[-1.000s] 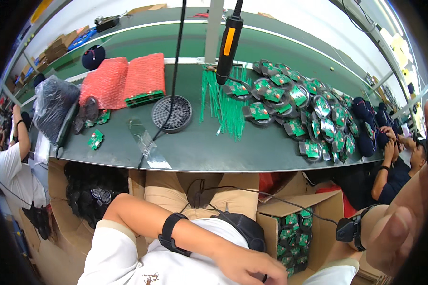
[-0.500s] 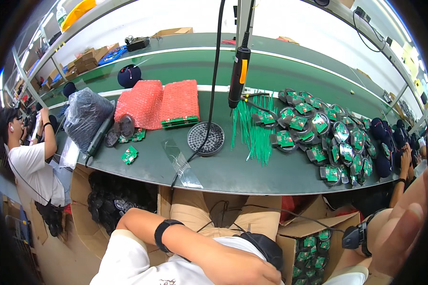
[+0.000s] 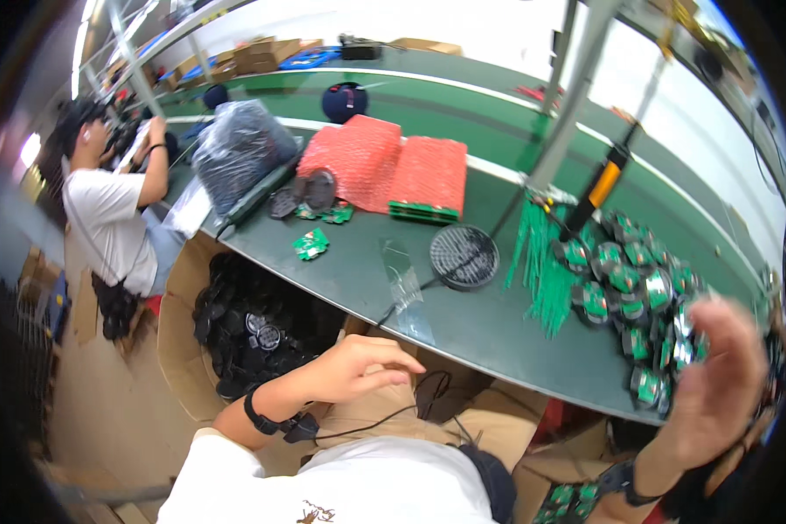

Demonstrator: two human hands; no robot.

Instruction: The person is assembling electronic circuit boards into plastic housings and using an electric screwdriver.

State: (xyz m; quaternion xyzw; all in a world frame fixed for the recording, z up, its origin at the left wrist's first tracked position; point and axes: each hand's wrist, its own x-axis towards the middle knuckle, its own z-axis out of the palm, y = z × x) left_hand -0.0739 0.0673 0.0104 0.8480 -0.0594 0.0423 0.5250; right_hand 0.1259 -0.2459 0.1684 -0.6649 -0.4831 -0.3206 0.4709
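Note:
My left hand (image 3: 362, 367) hovers over my lap in front of the table edge, its fingers stretched out and nothing in it. A black strap and a small dark device with a cable sit on that wrist. My right hand (image 3: 716, 384) is raised at the right, slightly blurred, fingers apart and holding nothing. Behind it lies a pile of round black housings with green circuit boards (image 3: 633, 301). A round black perforated cover (image 3: 465, 256) lies mid-table, beside a bundle of thin green strips (image 3: 541, 279). An orange and black electric screwdriver (image 3: 604, 183) hangs above them.
Pink bubble-wrap packs (image 3: 428, 175), a plastic-wrapped bundle (image 3: 240, 153) and a loose circuit board (image 3: 311, 244) lie at the left. Below the table stand a cardboard box (image 3: 179, 323) of black round parts and another with green boards. A co-worker (image 3: 109, 210) works at far left.
My view has swung left and tilted. My left hand has risen from my midriff and moved left, fingers extended. My right hand is still raised at the right, now in front of the pile.

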